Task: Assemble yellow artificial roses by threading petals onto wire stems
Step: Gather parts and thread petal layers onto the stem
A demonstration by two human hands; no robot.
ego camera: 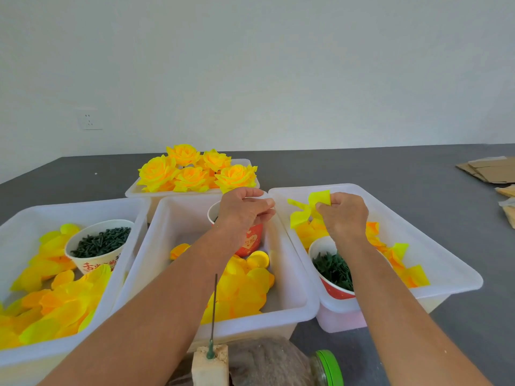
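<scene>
Nearest to the camera, a pale block (210, 367) is seen at the near edge of the worktop (446, 207), and a thin wire stem (214, 310) is stood upright in it. Just right of the block a glass jar with a green lid (328, 367) is laid on its side.

A yellow petal piece (309, 208) is pinched between the thumb and curled fingers of the right hand (344, 215), over the far part of the right bin (434, 246). The piece hangs to the left of this grip, well apart from the wire stem. The left hand (245, 211) is held over the red cup (250, 240) in the middle bin (292, 274), with its fingers curled and the thumb laid against them; whether something small is held in this grip cannot be told.

In the right bin, loose yellow petals and a cup of green parts (333, 270) are kept. In the middle bin, round yellow petals (242, 288) are piled near the red cup. In the left bin (16, 218), more yellow petals (55, 305) are spread around a white cup of dark green pieces (101, 242). In the far bin (133, 192), finished yellow roses (192, 171) are gathered.

Flat cardboard pieces (490, 169) are laid on the far right of the worktop.
</scene>
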